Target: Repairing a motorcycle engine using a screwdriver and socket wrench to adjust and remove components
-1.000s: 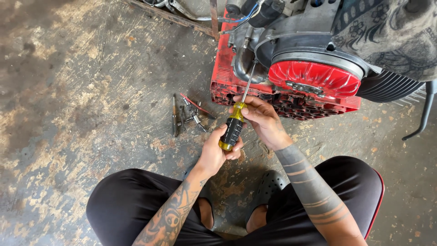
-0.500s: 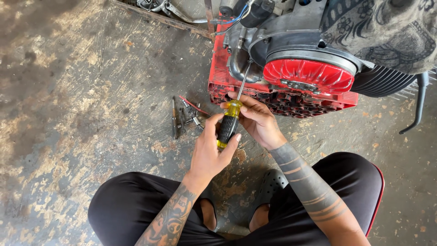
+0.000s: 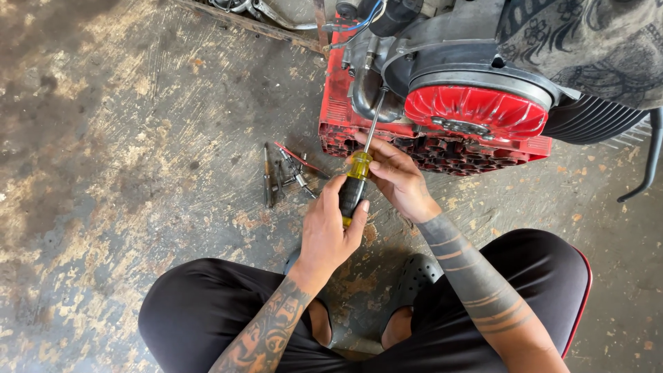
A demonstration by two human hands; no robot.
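1. Left hand [image 3: 330, 224], centre of frame: fingers curled around the black lower grip of the screwdriver [image 3: 355, 181], thumb laid along the handle's right side. Firm wrap, palm facing the handle.
2. Right hand [image 3: 394, 176], just right of and slightly above the left hand: fingers pinched narrow around the yellow upper part of the same handle, where the metal shaft begins. The two hands touch or nearly touch along the handle.
3. Screwdriver position: handle at frame centre, tilted; thin steel shaft runs up and to the right toward the grey curved pipe [image 3: 366, 97] on the engine [image 3: 476, 114]. The tip's exact seat is hidden against the metal; cannot tell what it engages.
4. Engine, upper right of frame: red ribbed round cover in a grey housing, black cooling fins at far right, sitting on a red plastic crate [image 3: 340, 117]. Blue and dark wires at the top edge.
5. Small loose tools [image 3: 284, 176] lie on the stained concrete floor [image 3: 124, 173], left of the hands, near but apart from them; a red-handled one lies angled among the dark metal pieces.
6. Person sits with legs folded, black trousers across the bottom of the frame; a dark perforated shoe [image 3: 414, 276] shows between the knees. Both forearms are tattooed.
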